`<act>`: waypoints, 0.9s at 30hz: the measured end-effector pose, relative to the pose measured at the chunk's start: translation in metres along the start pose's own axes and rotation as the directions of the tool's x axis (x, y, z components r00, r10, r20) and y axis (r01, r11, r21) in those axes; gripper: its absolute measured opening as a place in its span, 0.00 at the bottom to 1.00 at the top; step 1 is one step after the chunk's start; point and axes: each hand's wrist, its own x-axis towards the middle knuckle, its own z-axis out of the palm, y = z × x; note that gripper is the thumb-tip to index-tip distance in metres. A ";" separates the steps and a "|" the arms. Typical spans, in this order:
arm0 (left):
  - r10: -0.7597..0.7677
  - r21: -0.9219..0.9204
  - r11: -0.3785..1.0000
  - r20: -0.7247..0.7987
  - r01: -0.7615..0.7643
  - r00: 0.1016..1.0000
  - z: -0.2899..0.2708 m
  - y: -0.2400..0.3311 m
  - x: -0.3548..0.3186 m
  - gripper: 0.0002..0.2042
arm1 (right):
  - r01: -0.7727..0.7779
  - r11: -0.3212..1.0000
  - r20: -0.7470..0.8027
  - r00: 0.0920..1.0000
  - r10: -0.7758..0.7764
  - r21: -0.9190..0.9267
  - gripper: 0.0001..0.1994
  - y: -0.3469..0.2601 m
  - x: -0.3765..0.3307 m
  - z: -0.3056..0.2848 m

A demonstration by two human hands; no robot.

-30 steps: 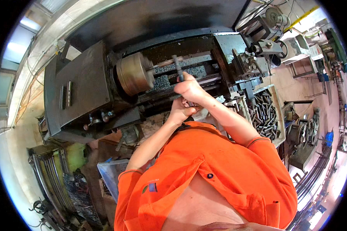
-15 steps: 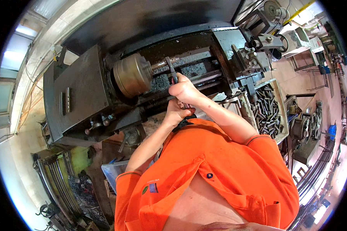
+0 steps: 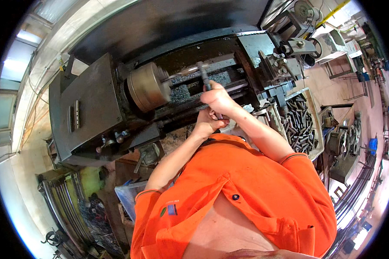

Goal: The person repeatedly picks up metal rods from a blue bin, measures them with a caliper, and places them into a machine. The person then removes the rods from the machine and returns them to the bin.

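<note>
In a lathe, the round chuck (image 3: 146, 86) holds a thin shiny rod (image 3: 187, 70) that reaches to the right. A long, narrow dark metal tool, which looks like a file (image 3: 205, 77), lies across the rod, its far end blurred. My right hand (image 3: 218, 99) is closed round its middle part. Just below and nearer my body, my left hand (image 3: 208, 122) is closed round the tool's near end, the thumb on top. Dark metal chips (image 3: 181, 92) lie in the bed under the rod.
A wooden box (image 3: 315, 125) of short metal pins stands at my right, next to the lathe's carriage (image 3: 272, 64). The headstock (image 3: 86, 103) with its levers is on the left. Long bars (image 3: 67, 203) lie low at left; a clear plastic bag or sheet (image 3: 127, 196) sits near my left elbow.
Both hands have shifted right together with the file, away from the chuck along the rod. Neither hand has let go.
</note>
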 end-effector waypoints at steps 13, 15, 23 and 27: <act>-0.047 0.114 0.992 -0.009 0.048 0.999 0.009 0.009 0.002 0.14 | -0.015 0.995 0.003 1.000 0.016 -0.101 0.09 -0.007 -0.002 -0.009; -0.014 0.084 0.996 -0.034 0.017 0.999 0.001 0.004 -0.001 0.15 | 0.047 0.987 -0.035 0.998 -0.052 -0.151 0.08 0.000 0.000 -0.007; 0.022 0.148 0.989 -0.032 -0.017 0.999 -0.005 0.005 -0.005 0.14 | 0.135 0.972 0.026 0.991 -0.132 -0.194 0.13 0.003 0.006 0.004; 0.031 0.087 0.996 -0.065 -0.025 0.997 0.020 0.012 -0.003 0.12 | 0.241 0.914 0.057 0.970 -0.235 -0.327 0.12 0.010 0.008 -0.015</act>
